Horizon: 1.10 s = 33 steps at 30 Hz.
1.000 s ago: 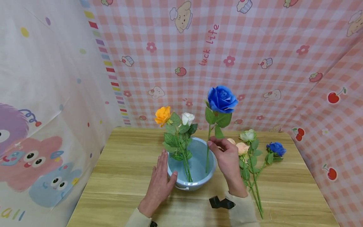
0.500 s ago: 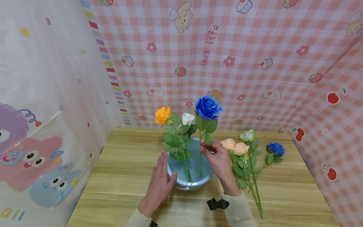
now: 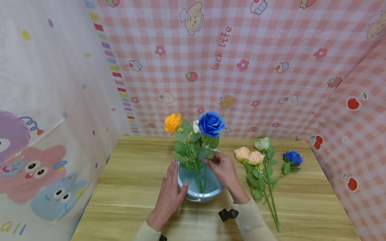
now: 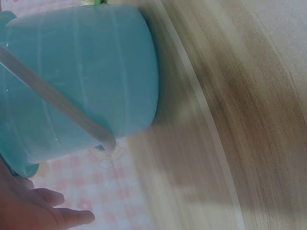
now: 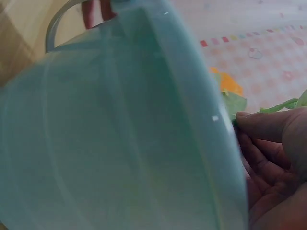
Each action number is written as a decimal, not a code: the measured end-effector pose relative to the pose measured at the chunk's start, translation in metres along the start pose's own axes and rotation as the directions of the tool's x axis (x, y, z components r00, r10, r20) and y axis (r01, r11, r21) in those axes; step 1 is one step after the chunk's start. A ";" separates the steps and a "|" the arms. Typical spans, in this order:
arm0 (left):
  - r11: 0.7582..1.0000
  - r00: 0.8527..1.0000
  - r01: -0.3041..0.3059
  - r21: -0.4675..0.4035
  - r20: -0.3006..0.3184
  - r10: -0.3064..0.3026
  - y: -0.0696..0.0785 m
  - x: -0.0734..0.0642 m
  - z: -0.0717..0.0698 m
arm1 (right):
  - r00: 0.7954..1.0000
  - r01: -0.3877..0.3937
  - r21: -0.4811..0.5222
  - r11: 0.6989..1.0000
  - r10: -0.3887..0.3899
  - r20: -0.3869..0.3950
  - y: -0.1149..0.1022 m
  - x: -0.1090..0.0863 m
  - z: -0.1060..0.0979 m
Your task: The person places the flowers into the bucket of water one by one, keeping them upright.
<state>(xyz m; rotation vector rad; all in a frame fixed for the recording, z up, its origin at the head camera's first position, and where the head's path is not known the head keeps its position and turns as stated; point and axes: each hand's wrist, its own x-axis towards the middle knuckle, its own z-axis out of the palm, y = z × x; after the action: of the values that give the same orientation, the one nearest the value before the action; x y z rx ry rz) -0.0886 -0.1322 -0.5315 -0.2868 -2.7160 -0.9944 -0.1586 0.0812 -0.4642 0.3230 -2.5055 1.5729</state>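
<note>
Resting straight-fingered against the bucket (image 3: pixel 208 197) was the left hand (image 3: pixel 169 194); the right hand (image 3: pixel 225 169) pinched the large blue rose (image 3: pixel 211 124), its stem inside. Between them, an orange rose (image 3: pixel 173 123) and white rose (image 3: pixel 195 127) already stood; right of both, loose roses (image 3: pixel 269 171) lay unplaced.

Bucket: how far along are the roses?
Done: orange rose and white rose are in the bucket. In hand: the right hand pinches the big blue rose, its lower end inside; the left hand is at the bucket's side. Probably left: peach roses, pale green rose and small blue rose, lying on the table.
</note>
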 end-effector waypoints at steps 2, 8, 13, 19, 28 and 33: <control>1.000 1.000 0.006 -0.003 0.007 -0.006 0.000 0.000 0.000 | 1.000 0.005 -0.041 0.999 -0.005 0.012 0.001 0.002 0.002; 1.000 1.000 0.000 -0.006 0.000 0.000 0.000 0.000 0.000 | 0.998 0.007 -0.109 0.994 -0.001 0.058 0.002 0.006 0.007; 1.000 1.000 -0.013 -0.002 -0.012 0.013 0.000 0.000 0.001 | 0.994 -0.003 -0.137 0.991 0.018 0.109 0.003 0.011 0.010; 1.000 1.000 -0.010 0.008 -0.008 0.010 -0.001 -0.001 0.002 | 0.986 0.011 -0.193 0.981 0.022 0.166 0.007 0.015 0.016; 1.000 1.000 0.008 0.004 0.009 -0.008 0.000 0.000 0.001 | 0.971 0.015 -0.258 0.966 0.048 0.235 0.006 0.024 0.021; 1.000 1.000 0.003 0.005 0.001 -0.003 0.001 0.000 0.001 | 0.959 -0.001 -0.281 0.960 0.080 0.271 0.008 0.028 0.024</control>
<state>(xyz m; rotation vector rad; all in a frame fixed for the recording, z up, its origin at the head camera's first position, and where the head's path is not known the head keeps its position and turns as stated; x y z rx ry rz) -0.0886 -0.1311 -0.5318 -0.2825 -2.7198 -0.9880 -0.1880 0.0604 -0.4747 0.4853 -2.9204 1.2348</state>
